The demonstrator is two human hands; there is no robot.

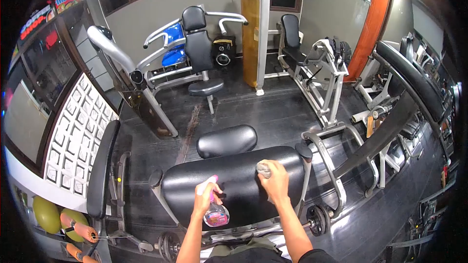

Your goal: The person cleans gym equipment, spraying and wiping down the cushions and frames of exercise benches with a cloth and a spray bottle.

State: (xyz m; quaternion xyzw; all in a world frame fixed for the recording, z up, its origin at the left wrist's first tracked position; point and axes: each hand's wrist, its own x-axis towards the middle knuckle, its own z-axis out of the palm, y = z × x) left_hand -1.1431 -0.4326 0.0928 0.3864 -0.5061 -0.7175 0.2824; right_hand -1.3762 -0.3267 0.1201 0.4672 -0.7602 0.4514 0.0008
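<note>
A clear spray bottle (216, 216) with a pink nozzle and a pink label is gripped in my left hand (204, 197), over the left part of a wide black padded bench (239, 185). My right hand (276, 181) is closed around a crumpled grey cloth (263, 169) at the right part of the pad. The pad's black surface is shiny with reflected light. Just beyond it lies a smaller black pad (226, 140).
A seated machine (199, 51) stands ahead, beside a tall yellow-sided weight tower (251, 34). Weight plates (318, 219) sit low at the right. Green balls (47, 214) and a black upright pad (103, 170) are at the left. Other gym machines line the right.
</note>
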